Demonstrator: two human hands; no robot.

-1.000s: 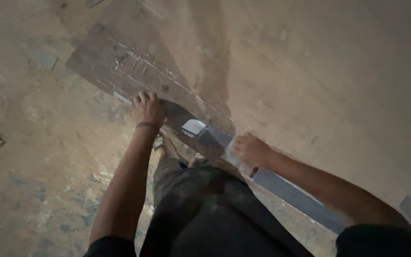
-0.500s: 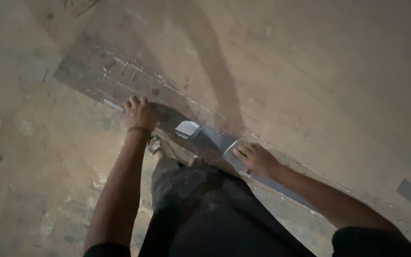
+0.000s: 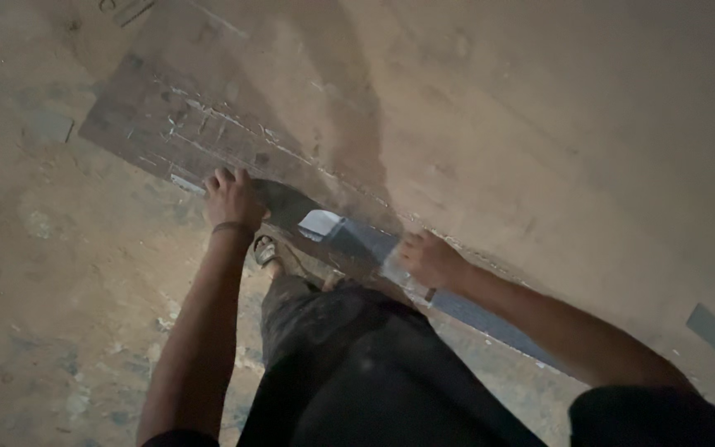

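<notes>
at the foot of the wall | long tile strip lies along floor edge | left hand flat on strip, fingers spread | right hand pressing strip, grip unclear

plastered wall | dusty floor | sandalled foot

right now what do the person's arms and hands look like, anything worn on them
Both forearms are bare. The left hand has a thin dark band around its wrist; the right hand shows no glove or band. Dark short sleeves cover both upper arms.
</notes>
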